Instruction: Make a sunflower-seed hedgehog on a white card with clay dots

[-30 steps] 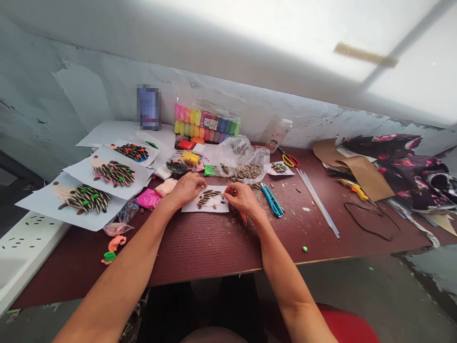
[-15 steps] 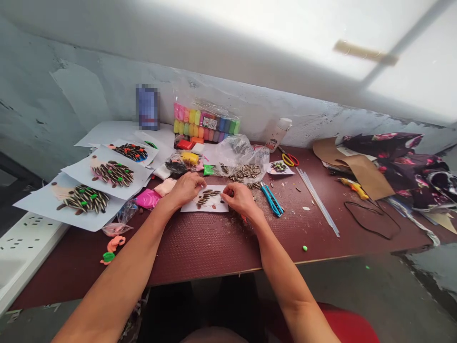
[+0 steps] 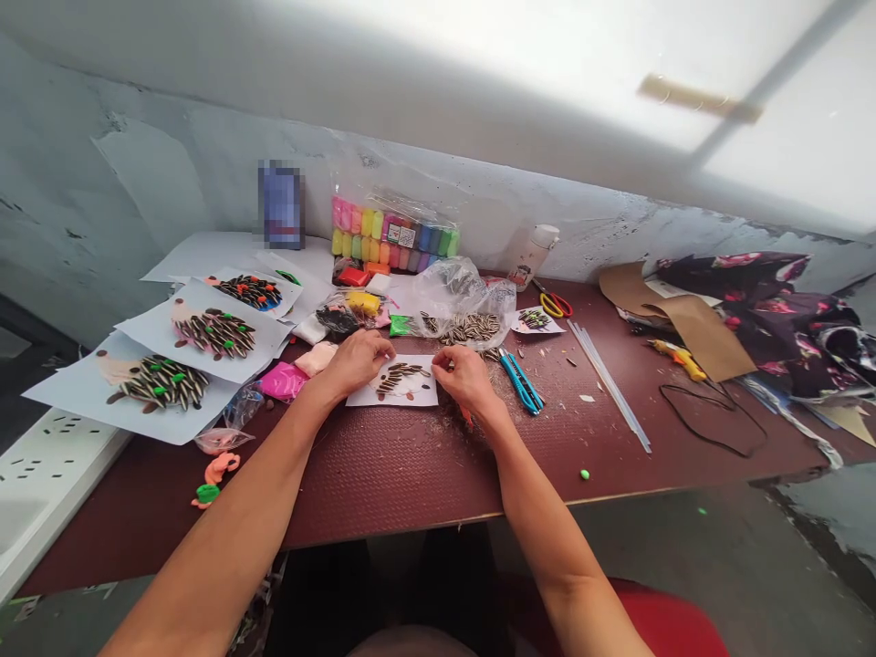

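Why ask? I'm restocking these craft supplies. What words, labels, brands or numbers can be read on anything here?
Nothing can be read clearly.
Bag of coloured clay: its label is too small to read.
White bottle: its label is too small to read.
Upright box by the wall: pixelated, unreadable.

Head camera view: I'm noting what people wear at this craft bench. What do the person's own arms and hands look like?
The left hand and right hand are bare, with no gloves. The left forearm and right forearm show no sleeve, watch or bracelet down to the frame's lower edge. Curled fingers hide whether any ring is worn.
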Available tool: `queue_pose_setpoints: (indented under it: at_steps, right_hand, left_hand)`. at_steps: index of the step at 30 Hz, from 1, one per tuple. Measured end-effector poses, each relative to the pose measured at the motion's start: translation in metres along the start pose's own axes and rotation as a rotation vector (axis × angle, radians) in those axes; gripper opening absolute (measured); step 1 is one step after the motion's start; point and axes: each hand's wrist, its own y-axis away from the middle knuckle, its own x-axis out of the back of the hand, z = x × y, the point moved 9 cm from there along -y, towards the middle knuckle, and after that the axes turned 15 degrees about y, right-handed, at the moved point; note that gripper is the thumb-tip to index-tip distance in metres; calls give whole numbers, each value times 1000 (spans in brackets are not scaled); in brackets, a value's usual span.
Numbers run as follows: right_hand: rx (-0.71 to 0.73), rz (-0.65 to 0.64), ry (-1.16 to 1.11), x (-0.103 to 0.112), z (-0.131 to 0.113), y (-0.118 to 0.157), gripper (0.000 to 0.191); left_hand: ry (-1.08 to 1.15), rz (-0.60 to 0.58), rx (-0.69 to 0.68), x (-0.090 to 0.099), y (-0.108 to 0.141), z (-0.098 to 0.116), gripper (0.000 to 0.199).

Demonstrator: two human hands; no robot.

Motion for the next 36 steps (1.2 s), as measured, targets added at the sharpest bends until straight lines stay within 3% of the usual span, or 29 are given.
queue_pose_setpoints:
  at_steps: [5,14,22,31,36]
  right_hand:
    - [106,-28,5,-6,-14,1,11]
    - [31,-66,163,-6,-5,0,15]
    - [108,-57,216,-8,-16,2,15]
    - [84,2,220,-2,-12,1,18]
    - [25,121,155,9,-5,0,31]
  left_hand:
    - [0,-2,10,1,0,2,23]
    - [4,-7,6,1,0,1,24]
    - [0,11,-9,0,1,-1,23]
    - [-10,7,-6,0,1,-1,22]
    - [-15,-8,-7,-1,0,-2,22]
